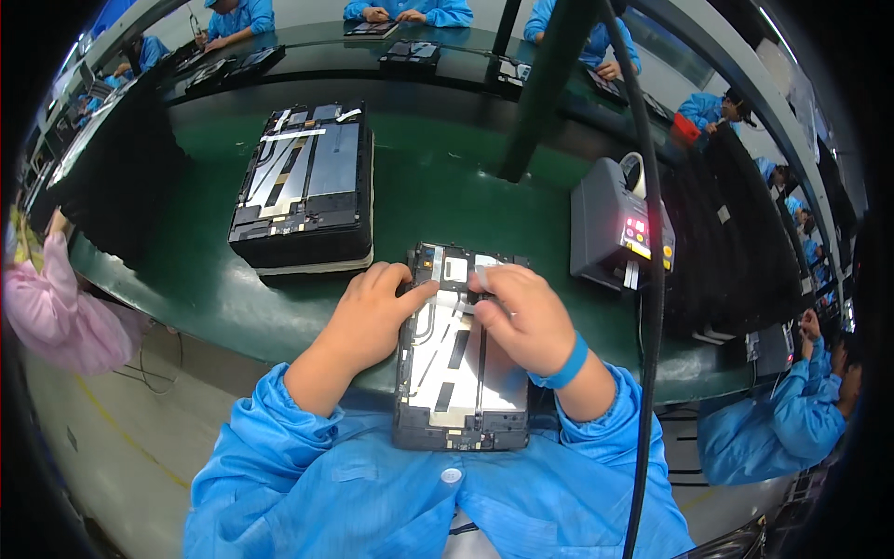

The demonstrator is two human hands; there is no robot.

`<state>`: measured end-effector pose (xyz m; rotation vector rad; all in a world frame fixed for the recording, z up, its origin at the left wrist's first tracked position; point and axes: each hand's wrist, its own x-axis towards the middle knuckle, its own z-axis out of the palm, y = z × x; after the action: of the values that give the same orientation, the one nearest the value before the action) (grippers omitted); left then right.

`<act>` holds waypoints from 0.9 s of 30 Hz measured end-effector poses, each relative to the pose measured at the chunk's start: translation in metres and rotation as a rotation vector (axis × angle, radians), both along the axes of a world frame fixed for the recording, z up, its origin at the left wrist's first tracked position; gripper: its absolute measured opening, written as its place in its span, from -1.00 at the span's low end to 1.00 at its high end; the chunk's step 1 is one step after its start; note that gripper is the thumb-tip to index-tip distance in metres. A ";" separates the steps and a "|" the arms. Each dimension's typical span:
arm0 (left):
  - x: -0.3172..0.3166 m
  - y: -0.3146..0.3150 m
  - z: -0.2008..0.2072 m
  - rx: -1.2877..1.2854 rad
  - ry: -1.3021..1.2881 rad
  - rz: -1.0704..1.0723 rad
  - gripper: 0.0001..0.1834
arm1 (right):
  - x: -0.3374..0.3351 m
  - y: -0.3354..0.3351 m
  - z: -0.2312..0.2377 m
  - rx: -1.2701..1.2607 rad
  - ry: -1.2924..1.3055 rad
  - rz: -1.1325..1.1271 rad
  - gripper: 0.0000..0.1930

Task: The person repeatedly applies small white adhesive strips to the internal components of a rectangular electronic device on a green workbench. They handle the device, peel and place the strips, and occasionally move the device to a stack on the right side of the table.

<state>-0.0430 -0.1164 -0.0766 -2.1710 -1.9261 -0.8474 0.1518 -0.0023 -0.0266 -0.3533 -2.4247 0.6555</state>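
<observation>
An opened tablet [466, 363] with a silvery inner plate, black frame and thin cables lies upright in front of me, its near end over the table's edge by my blue smock. My left hand [372, 303] grips its upper left edge, the thumb lying over the inner plate. Above the tablet's upper right part, my right hand [526, 312] is closed in a pinch on a pale strip of tape [480, 278]. The fingers partly hide this strip. A blue band [566, 361] circles my right wrist.
On the green table [438, 186], a stack of opened tablets [307, 186] stands at far left. A grey tape dispenser [601, 219] with lit red digits is at right. A dark post [549, 93] and a black cable [654, 326] cross the right side. Co-workers sit around.
</observation>
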 end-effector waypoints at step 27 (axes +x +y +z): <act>0.080 0.061 0.062 -0.035 -0.283 -0.310 -0.50 | 0.085 -0.031 -0.029 -0.503 0.310 -0.467 -0.90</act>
<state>0.0365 -0.0558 -0.0143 -2.5320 -1.7462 -1.2393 0.2367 -0.0332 -0.0557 -0.9131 -1.7708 1.0080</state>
